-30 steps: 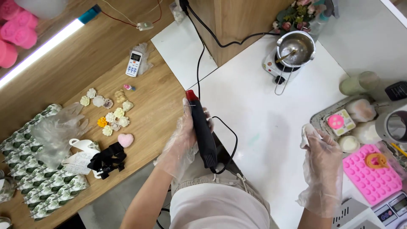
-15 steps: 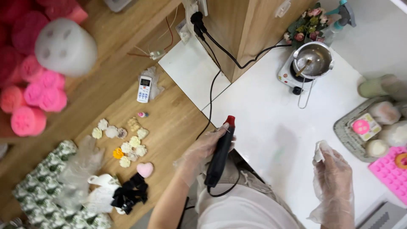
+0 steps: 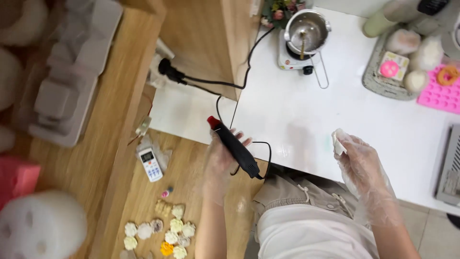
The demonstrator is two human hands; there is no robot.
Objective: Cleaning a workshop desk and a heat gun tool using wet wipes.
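Our left hand (image 3: 221, 158), in a thin clear glove, is wrapped around the black heat tool (image 3: 233, 145). Its red nozzle now points up and to the left, away from the white table (image 3: 297, 120). Half a second ago the nozzle tipped to the right, so we have swung it over. The tool hangs above the table's near edge, its cord (image 3: 225, 86) running up to the plug (image 3: 167, 71) by the wooden panel.

Our right hand (image 3: 360, 160), also gloved, is loosely curled, fingertips pinching a small white wad (image 3: 338, 142) just above the tabletop. That grip looks unchanged.

The view has tilted: the metal pot (image 3: 307, 25) on its little burner now sits at the top, and the tray of moulds (image 3: 383, 88) and the pink mould sheet (image 3: 438, 93) have moved to the upper right. The remote (image 3: 150, 164) and the small flower shapes (image 3: 163, 232) lie on the wooden bench at lower left.

The tool is held off any work, well apart from the moulds.
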